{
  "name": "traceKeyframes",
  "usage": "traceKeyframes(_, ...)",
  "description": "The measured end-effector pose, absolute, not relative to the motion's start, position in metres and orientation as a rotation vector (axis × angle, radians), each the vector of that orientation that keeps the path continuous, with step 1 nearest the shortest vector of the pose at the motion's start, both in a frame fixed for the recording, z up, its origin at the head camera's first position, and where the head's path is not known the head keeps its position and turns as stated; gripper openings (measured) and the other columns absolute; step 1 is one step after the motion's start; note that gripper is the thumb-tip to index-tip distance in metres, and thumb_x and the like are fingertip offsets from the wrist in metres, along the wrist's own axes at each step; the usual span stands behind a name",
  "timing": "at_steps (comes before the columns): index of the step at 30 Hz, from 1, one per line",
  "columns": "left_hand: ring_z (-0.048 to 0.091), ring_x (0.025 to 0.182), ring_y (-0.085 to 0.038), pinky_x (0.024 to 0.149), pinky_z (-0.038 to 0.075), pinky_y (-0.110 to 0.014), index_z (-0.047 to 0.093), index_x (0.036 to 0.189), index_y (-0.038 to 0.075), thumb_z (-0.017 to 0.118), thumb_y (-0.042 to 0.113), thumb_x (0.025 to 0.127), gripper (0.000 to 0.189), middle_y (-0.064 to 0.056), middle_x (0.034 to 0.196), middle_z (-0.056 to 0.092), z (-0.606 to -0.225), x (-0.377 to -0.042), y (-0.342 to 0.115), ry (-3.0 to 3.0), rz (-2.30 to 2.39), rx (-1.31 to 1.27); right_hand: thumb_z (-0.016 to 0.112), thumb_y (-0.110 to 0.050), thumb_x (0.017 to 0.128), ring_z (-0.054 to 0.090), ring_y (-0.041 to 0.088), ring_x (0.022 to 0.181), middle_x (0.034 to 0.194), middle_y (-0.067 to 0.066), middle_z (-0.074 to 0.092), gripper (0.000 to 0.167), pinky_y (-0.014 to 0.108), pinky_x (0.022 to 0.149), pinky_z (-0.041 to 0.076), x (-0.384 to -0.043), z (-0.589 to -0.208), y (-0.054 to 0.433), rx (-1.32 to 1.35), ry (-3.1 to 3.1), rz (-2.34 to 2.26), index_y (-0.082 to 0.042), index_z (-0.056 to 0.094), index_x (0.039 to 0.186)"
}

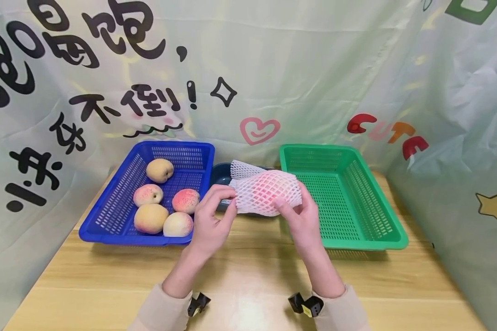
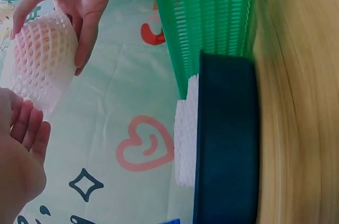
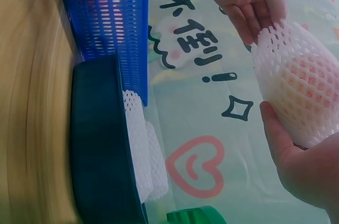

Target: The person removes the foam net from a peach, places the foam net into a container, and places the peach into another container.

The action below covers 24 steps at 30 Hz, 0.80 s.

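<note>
A peach (image 1: pixel 269 189) sits inside a white foam net sleeve (image 1: pixel 245 196), raised over the wooden table between the two baskets. My right hand (image 1: pixel 304 225) grips the wrapped peach, its thumb across the near side. At the sleeve's left end my left hand (image 1: pixel 211 223) pinches the netting edge between thumb and fingers. In the right wrist view the pinkish fruit shows through the mesh of the sleeve (image 3: pixel 299 83). Behind and below stands a dark tray (image 2: pixel 228 139) holding more white foam nets (image 2: pixel 185 139), partly hidden by the hands in the head view.
On the left a blue basket (image 1: pixel 107 236) holds several peaches (image 1: pixel 151 218). A green basket (image 1: pixel 381 241) without fruit stands on the right. Bare wooden table (image 1: pixel 252 276) lies in front, and a printed curtain (image 1: pixel 314 82) hangs behind.
</note>
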<state>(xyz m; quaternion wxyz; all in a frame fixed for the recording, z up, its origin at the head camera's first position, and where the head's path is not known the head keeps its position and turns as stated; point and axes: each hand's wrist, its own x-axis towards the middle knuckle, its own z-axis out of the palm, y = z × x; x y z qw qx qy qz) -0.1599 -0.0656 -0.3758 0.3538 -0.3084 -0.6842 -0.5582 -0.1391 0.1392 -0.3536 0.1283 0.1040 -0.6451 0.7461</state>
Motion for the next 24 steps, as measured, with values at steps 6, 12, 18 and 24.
traceKeyframes(6,0.069,0.099,-0.03,0.097,0.052,-0.024,0.075,0.101,-0.003,0.071,-0.014,0.083,0.021,-0.016,0.104,0.071,-0.3765,-0.1598,-0.0673,-1.816,-1.405,-0.831,0.066,0.001,0.09,0.069,0.016,0.103,0.121,0.007,0.068,0.058,0.029,0.089,0.058,-0.14,-0.3561,0.1348,0.309,-1.866,2.189,0.0,0.051,0.147)
traceKeyframes(12,0.068,0.101,-0.031,0.098,0.05,-0.023,0.074,0.103,-0.002,0.075,-0.013,0.075,0.03,-0.016,0.109,0.069,-0.3763,-0.1589,-0.0691,-1.856,-1.345,-0.856,0.067,0.0,0.092,0.069,0.017,0.105,0.124,0.008,0.066,0.057,0.029,0.09,0.058,-0.1409,-0.3568,0.1333,0.312,-1.897,2.202,-0.001,0.051,0.147)
traceKeyframes(18,0.062,0.116,-0.032,0.105,0.047,-0.027,0.068,0.117,-0.001,0.082,-0.009,0.071,0.048,-0.017,0.127,0.062,-0.3761,-0.1571,-0.0702,-1.938,-1.343,-0.933,0.067,-0.002,0.093,0.069,0.017,0.103,0.123,0.011,0.066,0.058,0.029,0.089,0.058,-0.142,-0.3593,0.1331,0.319,-1.922,2.229,-0.002,0.05,0.148)
traceKeyframes(24,0.057,0.123,-0.03,0.105,0.046,-0.029,0.063,0.123,0.0,0.085,-0.005,0.067,0.06,-0.016,0.139,0.055,-0.3754,-0.156,-0.0697,-2.024,-1.326,-0.96,0.07,-0.006,0.092,0.07,0.02,0.102,0.127,0.016,0.063,0.061,0.03,0.086,0.06,-0.1423,-0.3602,0.1307,0.315,-1.975,2.264,-0.006,0.049,0.15)
